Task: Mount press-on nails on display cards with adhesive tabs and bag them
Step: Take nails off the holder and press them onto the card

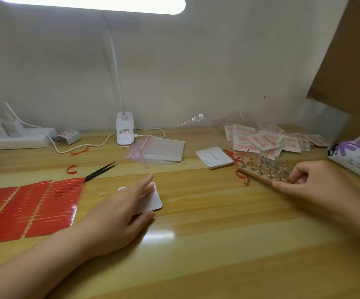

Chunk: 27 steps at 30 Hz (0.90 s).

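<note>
One blank display card point(151, 200) lies under the left hand's point(118, 209) straight fingers. The right hand point(310, 182) pinches the wooden stand point(259, 175) holding several metal nail pegs point(261, 165). One stack of zip bags point(159, 151) sits beyond.

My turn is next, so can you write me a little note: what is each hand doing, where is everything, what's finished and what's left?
Left hand: fingers flat on a blank white card, holding nothing.
Right hand: fingers curled at the near edge of the wooden nail stand; what they pinch is hidden.
Red adhesive tab sheet lies far left, tweezers beside it, empty zip bags behind the card.
Done: bagged cards piled at the back right.
Left: mount nails on this card, then bag it.
</note>
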### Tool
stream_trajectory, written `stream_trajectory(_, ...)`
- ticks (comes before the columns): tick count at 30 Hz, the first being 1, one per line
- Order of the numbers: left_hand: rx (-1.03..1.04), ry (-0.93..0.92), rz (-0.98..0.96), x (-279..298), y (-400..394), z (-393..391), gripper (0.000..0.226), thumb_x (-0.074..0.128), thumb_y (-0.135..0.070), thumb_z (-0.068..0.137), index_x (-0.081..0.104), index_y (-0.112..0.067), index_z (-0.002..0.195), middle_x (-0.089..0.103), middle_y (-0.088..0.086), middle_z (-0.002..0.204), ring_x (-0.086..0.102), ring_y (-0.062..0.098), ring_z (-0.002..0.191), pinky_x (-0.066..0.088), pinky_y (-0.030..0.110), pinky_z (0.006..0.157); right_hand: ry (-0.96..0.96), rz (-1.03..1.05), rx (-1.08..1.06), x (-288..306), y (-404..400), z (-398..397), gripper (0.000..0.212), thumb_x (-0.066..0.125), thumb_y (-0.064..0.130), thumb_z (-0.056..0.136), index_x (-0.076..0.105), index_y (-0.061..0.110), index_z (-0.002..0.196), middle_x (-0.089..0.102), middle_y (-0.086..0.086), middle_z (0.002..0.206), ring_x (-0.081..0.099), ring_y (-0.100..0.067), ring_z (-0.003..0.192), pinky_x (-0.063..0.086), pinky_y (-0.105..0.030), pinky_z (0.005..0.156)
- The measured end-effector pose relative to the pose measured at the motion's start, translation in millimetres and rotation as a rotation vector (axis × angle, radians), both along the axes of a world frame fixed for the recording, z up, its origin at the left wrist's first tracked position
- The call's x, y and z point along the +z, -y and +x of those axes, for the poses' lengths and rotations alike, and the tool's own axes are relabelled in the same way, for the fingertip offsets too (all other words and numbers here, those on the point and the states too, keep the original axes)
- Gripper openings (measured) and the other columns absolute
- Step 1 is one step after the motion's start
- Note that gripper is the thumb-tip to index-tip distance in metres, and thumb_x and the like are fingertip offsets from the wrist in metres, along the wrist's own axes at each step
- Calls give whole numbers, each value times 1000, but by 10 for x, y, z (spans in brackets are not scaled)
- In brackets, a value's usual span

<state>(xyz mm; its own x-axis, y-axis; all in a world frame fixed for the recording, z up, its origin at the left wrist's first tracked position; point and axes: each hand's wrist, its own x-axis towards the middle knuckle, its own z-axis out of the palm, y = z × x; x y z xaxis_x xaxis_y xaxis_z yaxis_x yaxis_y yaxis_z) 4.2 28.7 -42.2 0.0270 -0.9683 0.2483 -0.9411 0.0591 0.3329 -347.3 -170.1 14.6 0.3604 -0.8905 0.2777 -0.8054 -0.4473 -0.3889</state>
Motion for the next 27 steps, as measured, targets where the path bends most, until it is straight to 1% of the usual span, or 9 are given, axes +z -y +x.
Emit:
stream_trajectory(2, 6, 0, -2, -6, 0, 10, 76, 51, -48, 94, 2, -39, 152, 34, -26, 149, 32, -3, 136, 19, 2, 97, 29, -1, -28, 12, 19, -74, 36, 81, 54, 61, 65, 22, 63, 58, 5, 52, 54, -15, 51, 36, -26, 48)
stream_trajectory(5, 6, -5, -2, -7, -4, 16, 75, 52, -48, 93, 5, -39, 152, 35, -26, 149, 33, -4, 136, 23, 6, 101, 64, -20, -53, 55, 57, -159, 36, 82, 51, 60, 64, 21, 61, 59, 3, 52, 56, -17, 53, 40, -27, 49)
stream_trajectory(10, -4, -6, -19, -8, -14, 26, 74, 53, -49, 92, 8, -42, 150, 36, -28, 147, 35, -4, 135, 26, 10, 101, 92, -25, -68, 158, 82, -366, 36, 85, 49, 57, 65, 19, 58, 59, 3, 51, 56, -17, 54, 40, -26, 51)
stream_trajectory(14, -7, -4, -27, -6, -11, 28, 73, 53, -51, 91, 9, -44, 149, 36, -28, 146, 36, -4, 134, 27, 10, 101, -6, 11, -61, 137, 99, -387, 35, 86, 48, 58, 66, 19, 56, 60, 4, 50, 58, -15, 54, 41, -26, 50)
stream_trajectory(17, -8, -4, -21, 1, -17, 25, 73, 53, -50, 91, 10, -44, 149, 36, -29, 146, 35, -4, 134, 27, 11, 102, -108, 26, -89, 12, 120, -295, 40, 81, 56, 59, 65, 20, 56, 62, 5, 52, 60, -15, 56, 48, -33, 52)
stream_trajectory(19, -9, -1, -13, 7, -23, 22, 72, 52, -49, 91, 11, -42, 150, 34, -30, 146, 35, -4, 135, 27, 12, 103, -206, 16, -109, -76, 134, -223, 45, 77, 65, 58, 64, 22, 56, 61, 7, 54, 59, -12, 56, 45, -29, 50)
stream_trajectory(21, -7, 6, -11, 16, -28, 20, 71, 52, -48, 92, 12, -41, 150, 33, -30, 147, 34, -4, 135, 28, 13, 104, -290, -15, -121, -132, 149, -162, 51, 71, 73, 57, 63, 23, 54, 60, 7, 52, 57, -9, 53, 37, -25, 46)
stream_trajectory(24, 4, 6, -7, 31, -28, 4, 70, 53, -47, 92, 13, -40, 150, 34, -30, 146, 35, -3, 135, 29, 14, 104, -363, -84, -153, -147, 179, -114, 62, 61, 82, 59, 58, 20, 52, 56, 5, 47, 54, -10, 49, 29, -25, 43)
stream_trajectory(27, 11, 9, 7, 38, -25, -6, 69, 53, -46, 93, 14, -40, 150, 34, -30, 146, 35, -3, 134, 28, 12, 102, -448, -116, -188, -91, 170, -76, 72, 51, 89, 56, 61, 18, 56, 58, 5, 50, 55, -12, 50, 36, -26, 45)
